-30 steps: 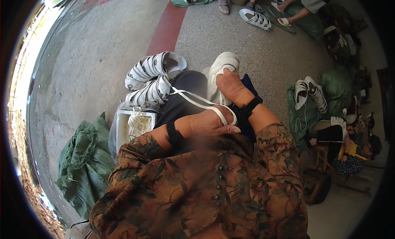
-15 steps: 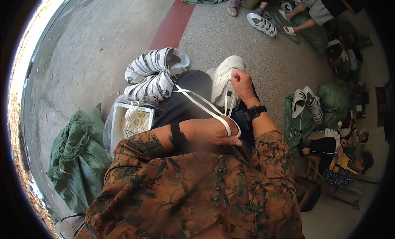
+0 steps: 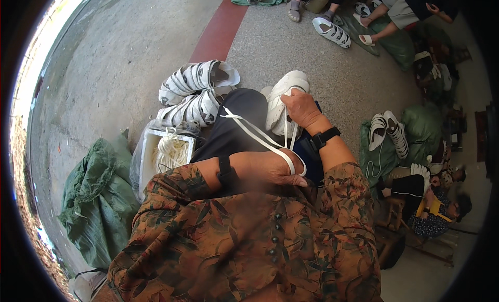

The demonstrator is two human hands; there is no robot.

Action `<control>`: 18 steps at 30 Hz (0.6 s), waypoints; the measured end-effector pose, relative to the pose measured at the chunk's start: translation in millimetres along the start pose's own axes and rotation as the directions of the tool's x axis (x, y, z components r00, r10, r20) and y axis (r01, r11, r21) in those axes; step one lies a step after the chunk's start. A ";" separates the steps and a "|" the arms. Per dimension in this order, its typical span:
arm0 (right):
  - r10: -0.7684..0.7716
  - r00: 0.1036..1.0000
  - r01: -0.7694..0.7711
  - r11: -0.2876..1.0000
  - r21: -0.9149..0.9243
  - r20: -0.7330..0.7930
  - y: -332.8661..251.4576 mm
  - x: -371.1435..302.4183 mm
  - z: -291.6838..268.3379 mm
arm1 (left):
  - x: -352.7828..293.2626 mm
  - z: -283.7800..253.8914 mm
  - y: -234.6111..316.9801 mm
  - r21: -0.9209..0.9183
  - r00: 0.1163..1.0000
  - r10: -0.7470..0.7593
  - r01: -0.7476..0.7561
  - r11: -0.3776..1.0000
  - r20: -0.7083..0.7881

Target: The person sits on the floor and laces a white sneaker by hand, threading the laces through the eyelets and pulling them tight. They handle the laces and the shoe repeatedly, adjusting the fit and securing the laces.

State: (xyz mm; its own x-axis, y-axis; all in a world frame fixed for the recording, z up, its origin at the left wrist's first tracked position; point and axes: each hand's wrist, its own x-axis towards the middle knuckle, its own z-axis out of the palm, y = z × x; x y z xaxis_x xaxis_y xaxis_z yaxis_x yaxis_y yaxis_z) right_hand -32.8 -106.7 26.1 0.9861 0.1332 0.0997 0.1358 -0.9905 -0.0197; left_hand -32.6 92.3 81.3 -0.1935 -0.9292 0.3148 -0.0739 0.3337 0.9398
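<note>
A wide grey floor [image 3: 130, 52] is seen all around, and a big brown leafy shirt [image 3: 244, 245] is worn. A bunched green sack [image 3: 99, 198] is placed on the left. Near it, a dark trouser leg [image 3: 234, 125] is bent at the knee. Two rows of striped white shoes [image 3: 187, 83] are laid just beside that knee. Below them, a white box [image 3: 149, 151] is filled with a bundle of laces [image 3: 171, 150].

A cream shoe [image 3: 288, 86] is set to the right of the knee, with its toe pointed away. The right arm is reached forward, and the right hand [image 3: 304, 109] is laid on the shoe's front, with its back turned up. Its fingers are curled in, but what is pinched by the tips cannot be told. The left hand [image 3: 278, 169] is held low, across the body. Its thumb is stuck out to the right; the other fingers are hidden, so how far they are spread cannot be told. A thin white lace [image 3: 260, 136] is looped around this hand, and its loose ends are laid over the knee.
</note>
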 end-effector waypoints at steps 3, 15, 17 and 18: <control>-0.054 0.999 0.054 0.998 -0.033 0.003 4.7 0.8 5.2 | 0.0 -0.7 -1.5 -0.002 1.000 0.009 -0.009 1.000 -0.002; 0.372 0.851 -0.516 0.458 0.724 0.371 32.6 6.2 9.1 | -6.8 -5.5 -27.9 0.071 0.988 0.081 -0.072 0.995 -0.131; 0.346 0.853 -0.517 0.447 0.730 0.392 31.6 4.5 6.2 | -7.1 -5.8 -27.9 0.058 0.990 0.086 -0.080 0.995 -0.116; 0.339 0.894 -0.442 0.549 0.710 0.294 30.6 4.1 5.4 | -7.2 -5.7 -27.5 0.052 0.990 0.088 -0.083 0.995 -0.108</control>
State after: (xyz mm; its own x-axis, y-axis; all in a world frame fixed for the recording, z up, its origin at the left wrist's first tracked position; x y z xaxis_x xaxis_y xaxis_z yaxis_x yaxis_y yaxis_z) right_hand -24.1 -136.3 20.6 0.9555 -0.2069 -0.2101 -0.2927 -0.5794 -0.7607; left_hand -23.5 88.9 53.9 -0.0923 -0.9078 0.4091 -0.1079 0.4176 0.9022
